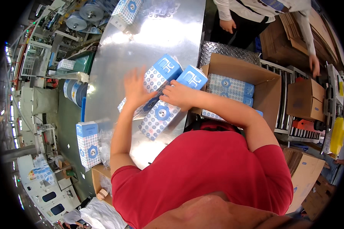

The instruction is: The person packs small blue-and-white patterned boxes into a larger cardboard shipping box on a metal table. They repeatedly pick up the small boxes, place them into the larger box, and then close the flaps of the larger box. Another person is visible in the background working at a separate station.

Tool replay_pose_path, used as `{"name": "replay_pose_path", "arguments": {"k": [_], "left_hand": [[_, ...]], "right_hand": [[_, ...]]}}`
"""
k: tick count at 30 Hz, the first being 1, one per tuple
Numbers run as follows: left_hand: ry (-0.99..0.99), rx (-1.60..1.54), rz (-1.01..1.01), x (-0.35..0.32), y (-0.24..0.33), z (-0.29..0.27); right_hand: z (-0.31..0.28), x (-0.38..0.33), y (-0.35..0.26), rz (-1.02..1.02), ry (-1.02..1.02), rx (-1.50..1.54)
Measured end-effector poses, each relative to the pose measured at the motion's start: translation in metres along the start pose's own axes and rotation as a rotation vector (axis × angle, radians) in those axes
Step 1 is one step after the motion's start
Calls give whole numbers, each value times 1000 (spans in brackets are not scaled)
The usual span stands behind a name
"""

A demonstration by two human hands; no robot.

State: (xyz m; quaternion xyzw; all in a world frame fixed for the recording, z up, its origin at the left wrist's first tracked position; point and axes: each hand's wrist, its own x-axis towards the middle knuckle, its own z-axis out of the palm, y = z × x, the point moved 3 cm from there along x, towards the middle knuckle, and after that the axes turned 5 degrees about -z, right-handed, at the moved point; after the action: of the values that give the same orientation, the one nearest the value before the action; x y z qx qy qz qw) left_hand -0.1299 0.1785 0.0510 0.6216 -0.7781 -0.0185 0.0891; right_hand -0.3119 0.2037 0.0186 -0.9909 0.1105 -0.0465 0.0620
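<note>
Two long blue-and-white patterned packs lie side by side, slanted, on the shiny metal table. My right hand (177, 94) reaches over the nearer pack (160, 114), its fingers bent around that pack's upper edge into the gap between the two. Against the left side of the farther pack (153, 79) is my left hand (135, 89), its fingers stretched upward and spread, a little blurred. The thumb points across that pack. Part of the farther pack is hidden behind my hands.
Right of the table, an open cardboard box (269, 89) holds several similar packs (225, 86). Beyond it run conveyor rollers (288, 78) with a smaller carton (304, 99). Another pack (127, 12) stands at the table's far end, and one (88, 145) at left. A person in white sleeves (226, 13) stands opposite.
</note>
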Motion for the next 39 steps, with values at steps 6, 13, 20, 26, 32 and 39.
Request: {"name": "replay_pose_path", "arguments": {"k": [6, 13, 20, 26, 32, 39], "left_hand": [[-78, -109, 40, 11, -31, 61], [490, -382, 594, 8, 40, 13], [-111, -932, 649, 56, 203, 40], [-627, -198, 730, 40, 292, 195], [-378, -267, 747, 13, 258, 251], [-125, -146, 718, 30, 287, 128]], "right_hand": [[-106, -152, -6, 269, 500, 150], [-32, -459, -61, 930, 1861, 1436], [43, -469, -88, 933, 2412, 1287], [-40, -422, -79, 627, 1955, 1317], [-92, -315, -16, 900, 518, 144], [67, -321, 33, 1261, -324, 98]]}}
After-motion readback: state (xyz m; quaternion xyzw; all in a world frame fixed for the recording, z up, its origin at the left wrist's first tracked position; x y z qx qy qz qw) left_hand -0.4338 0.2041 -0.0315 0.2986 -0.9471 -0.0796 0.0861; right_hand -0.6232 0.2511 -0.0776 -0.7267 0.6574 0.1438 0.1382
